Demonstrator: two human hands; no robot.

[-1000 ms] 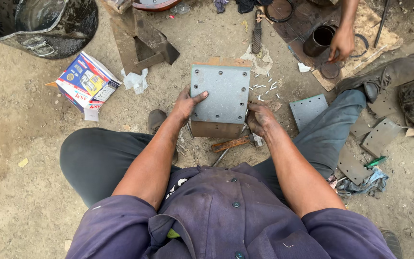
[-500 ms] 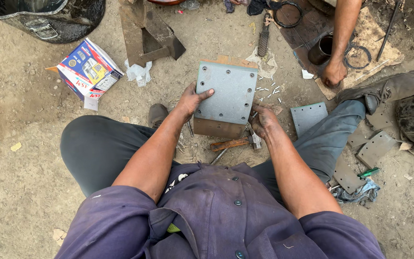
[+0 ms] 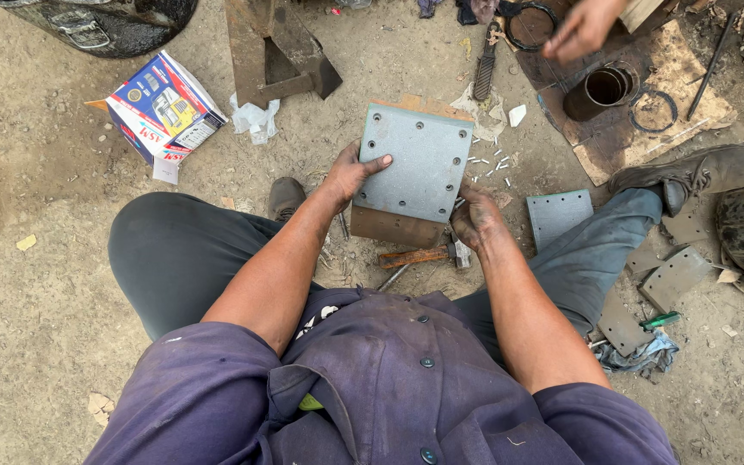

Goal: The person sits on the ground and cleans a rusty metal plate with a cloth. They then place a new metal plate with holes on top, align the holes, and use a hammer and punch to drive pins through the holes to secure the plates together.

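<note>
The grey brake lining (image 3: 419, 164), a curved rectangular slab with rows of rivet holes, sits on a rusty brake shoe (image 3: 393, 226) propped on the dirt between the person's knees. It looks stiff, dense and fairly heavy, with a dry, matte face that should not slip, though its corners could chip if knocked. Its two long edges seem the sound places to hold.

The left hand (image 3: 350, 172) clasps the left edge, thumb laid across the face and fingers wrapped behind. The right hand (image 3: 474, 217) is curled around the lower right corner, its fingertips hidden beneath the shoe.

Just below the right fingers lies a rusty hammer (image 3: 424, 256); just above them, loose rivets (image 3: 484, 164) are scattered. Farther right lies a spare lining (image 3: 559, 215). Beyond the left fingers stands a printed carton (image 3: 165, 108). Another person's hand (image 3: 580, 30) hovers over a dark metal cylinder (image 3: 596, 90).
</note>
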